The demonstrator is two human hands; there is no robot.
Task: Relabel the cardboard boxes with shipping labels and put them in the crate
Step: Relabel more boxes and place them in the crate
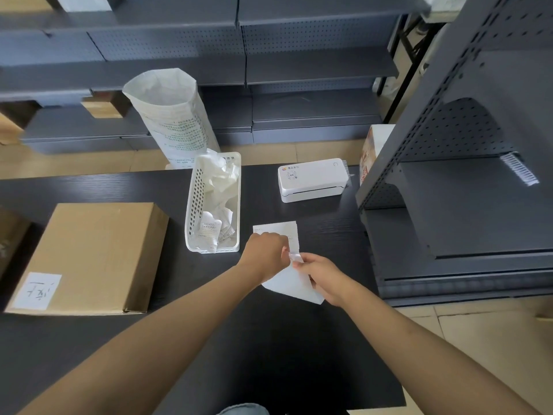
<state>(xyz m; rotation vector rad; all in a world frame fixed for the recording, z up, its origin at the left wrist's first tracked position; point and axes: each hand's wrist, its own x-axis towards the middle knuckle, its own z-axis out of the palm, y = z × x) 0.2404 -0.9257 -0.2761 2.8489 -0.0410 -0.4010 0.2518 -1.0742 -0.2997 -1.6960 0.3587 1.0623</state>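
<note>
Right of the white basket [214, 202], both hands pinch the shipping label [291, 281]: left hand [266, 254] at its upper part, right hand [321, 275] fingers [299, 262] beside them.

The left hand [266, 254] hides part of the shipping label [279, 232].

Both bare forearms reach forward and meet above the surface [299, 354]. The left hand [264, 256] is curled, knuckles up, fingers pinching. The right hand [321, 277] lies just beside it, fingers curled and pinching too.
</note>
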